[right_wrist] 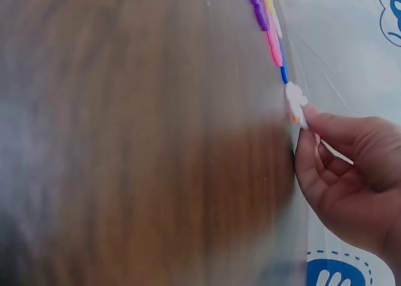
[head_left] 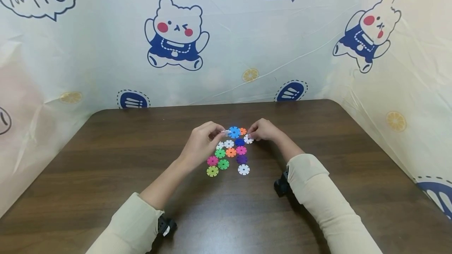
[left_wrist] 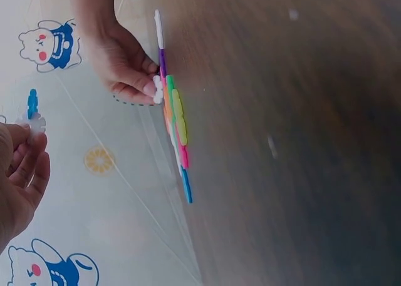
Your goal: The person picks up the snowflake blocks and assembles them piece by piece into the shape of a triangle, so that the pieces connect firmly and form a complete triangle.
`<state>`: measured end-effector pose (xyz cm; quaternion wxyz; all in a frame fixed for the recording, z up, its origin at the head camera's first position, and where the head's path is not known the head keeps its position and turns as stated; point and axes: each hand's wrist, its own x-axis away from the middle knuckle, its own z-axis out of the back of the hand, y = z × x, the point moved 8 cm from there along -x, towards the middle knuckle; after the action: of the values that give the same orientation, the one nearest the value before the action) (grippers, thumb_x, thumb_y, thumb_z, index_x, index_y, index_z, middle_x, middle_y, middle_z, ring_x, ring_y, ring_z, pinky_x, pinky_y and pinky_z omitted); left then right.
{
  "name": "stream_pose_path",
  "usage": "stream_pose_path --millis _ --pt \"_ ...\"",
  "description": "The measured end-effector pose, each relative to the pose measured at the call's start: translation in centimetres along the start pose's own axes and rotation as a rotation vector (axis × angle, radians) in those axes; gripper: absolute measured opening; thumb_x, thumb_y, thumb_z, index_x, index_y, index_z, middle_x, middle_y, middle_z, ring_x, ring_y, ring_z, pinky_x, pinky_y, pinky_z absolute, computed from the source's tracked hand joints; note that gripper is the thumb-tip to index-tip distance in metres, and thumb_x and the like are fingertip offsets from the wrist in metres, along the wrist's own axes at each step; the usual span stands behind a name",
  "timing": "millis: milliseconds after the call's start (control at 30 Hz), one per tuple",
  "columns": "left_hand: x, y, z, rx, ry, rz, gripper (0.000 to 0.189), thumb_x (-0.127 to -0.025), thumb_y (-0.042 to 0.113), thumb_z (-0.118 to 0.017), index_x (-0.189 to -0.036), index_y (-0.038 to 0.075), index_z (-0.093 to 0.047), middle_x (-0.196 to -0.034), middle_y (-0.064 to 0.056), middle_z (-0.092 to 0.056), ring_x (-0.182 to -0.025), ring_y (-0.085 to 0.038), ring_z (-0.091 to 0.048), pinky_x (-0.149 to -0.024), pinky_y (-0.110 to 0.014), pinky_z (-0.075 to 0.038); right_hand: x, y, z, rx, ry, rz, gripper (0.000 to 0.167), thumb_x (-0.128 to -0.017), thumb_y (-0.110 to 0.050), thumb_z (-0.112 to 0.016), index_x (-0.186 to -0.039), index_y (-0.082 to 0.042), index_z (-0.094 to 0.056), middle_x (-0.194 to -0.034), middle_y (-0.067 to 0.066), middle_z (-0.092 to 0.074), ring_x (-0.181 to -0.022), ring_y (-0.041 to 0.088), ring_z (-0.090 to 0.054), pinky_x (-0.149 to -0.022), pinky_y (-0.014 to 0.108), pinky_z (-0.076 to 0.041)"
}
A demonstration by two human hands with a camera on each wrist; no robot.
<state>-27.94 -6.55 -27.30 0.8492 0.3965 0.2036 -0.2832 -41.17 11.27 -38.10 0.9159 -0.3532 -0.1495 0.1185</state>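
Note:
Colourful notched plastic snowflake discs lie linked in the middle of the table. My left hand (head_left: 201,144) pinches a white snowflake disc (left_wrist: 37,122) at the far side; a blue snowflake disc (head_left: 234,132) adjoins it. With thumb and index finger, my right hand (head_left: 265,130) pinches another white snowflake disc (right_wrist: 296,103) at the group's far right corner. An orange snowflake disc (head_left: 243,131) shows between the hands. Nearer are a dark blue disc (head_left: 239,142), a pink disc (head_left: 241,150) and a green disc (head_left: 220,153). My left fingers partly cover the white disc they hold.
Two rows of discs run toward the near side, ending in a yellow-green disc (head_left: 212,171) and a white disc (head_left: 243,169). The brown wooden table (head_left: 226,214) ends at a patterned sheet (head_left: 226,50) behind and along the sides.

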Motion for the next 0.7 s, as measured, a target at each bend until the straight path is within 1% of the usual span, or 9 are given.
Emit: stream_pose_path --millis 67,167,267,367,500,533,600,700 --pt "0.0 -0.1 0.1 -0.004 0.001 -0.001 0.004 -0.084 0.003 -0.066 -0.089 0.003 -0.066 -0.078 0.0 -0.058 -0.068 -0.01 -0.053 -0.061 -0.022 -0.049 0.2 0.0 0.0 -0.068 -0.021 0.004 0.016 -0.088 -0.01 -0.064 -0.1 -0.001 -0.069 -0.093 0.01 -0.063 -0.077 0.02 -0.059 -0.071 0.03 -0.053" --pt "0.1 -0.2 0.2 -0.012 0.002 -0.002 0.004 -0.085 0.004 -0.066 -0.089 0.003 -0.066 -0.079 0.0 -0.058 -0.067 -0.01 -0.053 -0.06 -0.022 -0.049 0.7 -0.3 0.1 -0.185 -0.032 0.005 0.017 -0.089 -0.009 -0.062 -0.101 0.001 -0.067 -0.091 0.011 -0.063 -0.073 0.019 -0.059 -0.071 0.031 -0.053" --pt "0.1 -0.4 0.2 -0.02 0.0 0.003 0.004 -0.086 0.005 -0.065 -0.089 0.003 -0.066 -0.079 0.0 -0.058 -0.067 -0.01 -0.052 -0.06 -0.022 -0.049 1.3 -0.9 0.3 -0.295 -0.018 0.012 0.018 -0.088 -0.009 -0.063 -0.102 0.003 -0.066 -0.089 0.013 -0.062 -0.072 0.02 -0.059 -0.074 0.035 -0.053" --pt "0.2 -0.6 0.4 -0.025 -0.006 0.02 0.005 -0.085 0.005 -0.065 -0.09 0.003 -0.066 -0.079 -0.001 -0.058 -0.068 -0.011 -0.052 -0.06 -0.023 -0.048 2.2 -1.9 0.6 -0.377 0.0 0.027 0.019 -0.088 -0.01 -0.063 -0.103 0.003 -0.064 -0.089 0.014 -0.062 -0.074 0.021 -0.06 -0.079 0.041 -0.051" --pt "0.3 -0.9 0.5 -0.028 -0.016 0.045 0.006 -0.084 0.004 -0.067 -0.09 0.003 -0.067 -0.079 -0.001 -0.058 -0.067 -0.012 -0.051 -0.059 -0.024 -0.048 4.0 -3.1 0.9 -0.502 0.028 0.033 0.02 -0.088 -0.009 -0.063 -0.104 0.003 -0.063 -0.092 0.016 -0.06 -0.077 0.023 -0.059 -0.087 0.046 -0.047" --pt "0.3 -0.9 0.6 -0.028 -0.017 0.051 0.006 -0.084 0.005 -0.067 -0.09 0.003 -0.067 -0.079 -0.001 -0.058 -0.067 -0.013 -0.051 -0.059 -0.024 -0.048 4.5 -3.5 0.9 -0.529 0.031 0.046 0.02 -0.088 -0.008 -0.062 -0.104 0.004 -0.062 -0.092 0.016 -0.06 -0.077 0.024 -0.059 -0.087 0.047 -0.046" --pt "0.3 -1.1 0.6 -0.023 -0.018 0.06 0.007 -0.084 0.005 -0.067 -0.09 0.003 -0.067 -0.079 -0.002 -0.059 -0.067 -0.013 -0.051 -0.06 -0.024 -0.049 5.5 -4.2 1.1 -0.552 0.049 0.075 0.019 -0.088 -0.007 -0.062 -0.104 0.004 -0.061 -0.092 0.016 -0.06 -0.078 0.024 -0.059 -0.087 0.046 -0.047" --pt "0.3 -1.2 0.8 -0.01 -0.014 0.069 0.008 -0.084 0.006 -0.067 -0.091 0.003 -0.067 -0.079 -0.002 -0.059 -0.067 -0.013 -0.052 -0.06 -0.025 -0.049 6.9 -5.2 1.4 -0.531 0.082 0.15 0.019 -0.088 -0.009 -0.063 -0.102 0.003 -0.061 -0.09 0.016 -0.06 -0.079 0.025 -0.061 -0.083 0.04 -0.05"
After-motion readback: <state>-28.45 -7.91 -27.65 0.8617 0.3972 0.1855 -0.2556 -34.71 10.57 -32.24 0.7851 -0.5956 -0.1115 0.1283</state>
